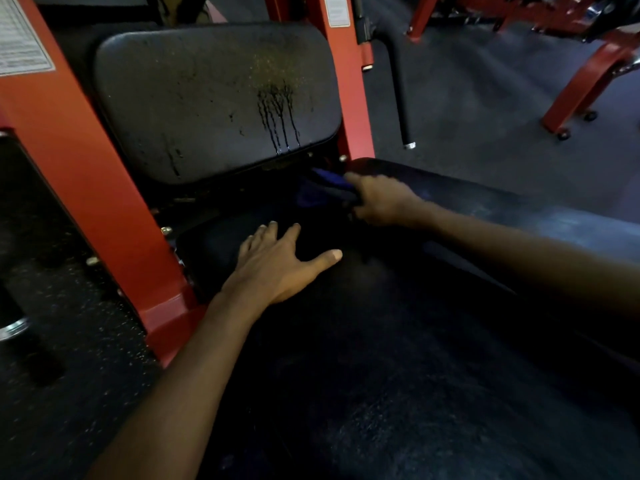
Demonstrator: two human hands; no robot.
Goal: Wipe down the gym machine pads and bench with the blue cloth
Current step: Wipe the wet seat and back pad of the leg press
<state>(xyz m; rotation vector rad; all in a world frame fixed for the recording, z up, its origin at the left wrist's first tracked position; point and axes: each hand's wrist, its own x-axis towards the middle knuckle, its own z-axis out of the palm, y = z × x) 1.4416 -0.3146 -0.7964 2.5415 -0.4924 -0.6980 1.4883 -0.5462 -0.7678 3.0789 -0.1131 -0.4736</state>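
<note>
Below wet pad (214, 98), hand (382, 202) gripping crumpled blue cloth (329, 181)

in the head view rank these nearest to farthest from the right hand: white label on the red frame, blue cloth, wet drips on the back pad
1. blue cloth: gripped by the right hand, just below the back pad.
2. wet drips: up and left, on the back pad's right half.
3. white label: far top left, on the red frame.
</note>
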